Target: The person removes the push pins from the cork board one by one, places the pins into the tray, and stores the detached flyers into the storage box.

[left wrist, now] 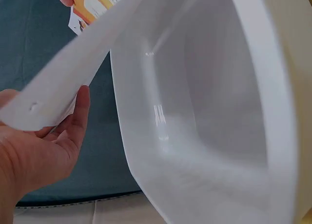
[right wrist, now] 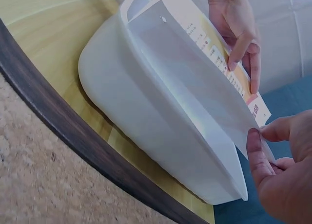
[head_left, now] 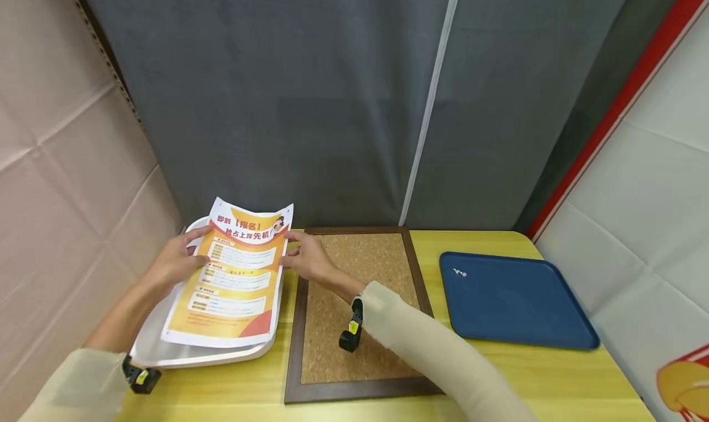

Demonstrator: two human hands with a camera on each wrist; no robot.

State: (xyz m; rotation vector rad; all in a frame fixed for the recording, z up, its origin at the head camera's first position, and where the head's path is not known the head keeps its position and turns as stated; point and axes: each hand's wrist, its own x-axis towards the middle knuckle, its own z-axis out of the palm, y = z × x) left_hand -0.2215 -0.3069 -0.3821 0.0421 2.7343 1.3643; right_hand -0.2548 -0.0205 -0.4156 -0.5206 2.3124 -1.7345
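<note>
Both hands hold a printed yellow-and-orange poster (head_left: 235, 274) by its two side edges, tilted over a white plastic basin (head_left: 145, 342). My left hand (head_left: 176, 259) pinches the left edge, thumb on the printed face. On the opposite edge, my right hand (head_left: 310, 257) pinches the paper between thumb and fingers. Small holes show at the poster's corners. In the left wrist view the white back of the poster (left wrist: 63, 73) curves above the inside of the basin (left wrist: 219, 87). The right wrist view shows the sheet's lower end close to the basin's rim (right wrist: 146, 68).
A cork board (head_left: 332, 348) with a dark wooden frame lies right of the basin, under the right forearm. Farther right is a blue tray (head_left: 515, 305) with several small pins (head_left: 459, 272) on it. A grey curtain (head_left: 304, 102) hangs behind the yellow wood-grain table (head_left: 221, 397).
</note>
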